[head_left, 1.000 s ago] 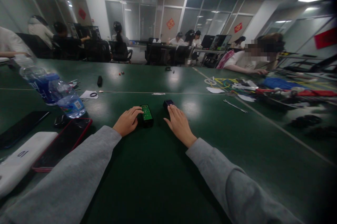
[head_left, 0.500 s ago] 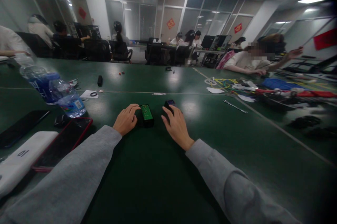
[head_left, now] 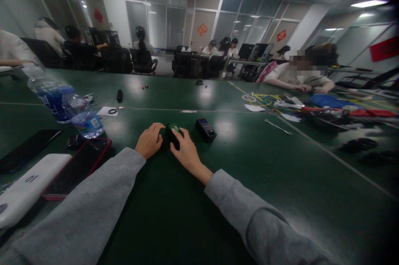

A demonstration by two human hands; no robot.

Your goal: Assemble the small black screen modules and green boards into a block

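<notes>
A small black case with a green circuit board [head_left: 172, 126] in its top lies on the dark green table in front of me. My left hand [head_left: 150, 141] rests at its left side, fingertips by the far left corner and thumb apart from the fingers. Over the case reaches my right hand [head_left: 186, 150], its fingers on the board and its thumb near the close end. Much of the board is hidden under these fingers; a firm grip cannot be made out. Right of the hand lies a black handheld device [head_left: 205, 129] with a small screen, touched by neither hand.
At left stand plastic water bottles [head_left: 82, 115], near a red-edged phone [head_left: 77, 169], a white power bank [head_left: 34, 186] and a black phone [head_left: 28, 148]. A wrench [head_left: 277, 126] and tangled cables [head_left: 264, 99] lie at right. A person [head_left: 289, 76] sits beyond the cables.
My right hand has moved left from the black handheld device to the circuit board, uncovering the device. My left hand has stayed nearly in place. The seated person's raised arm has come down.
</notes>
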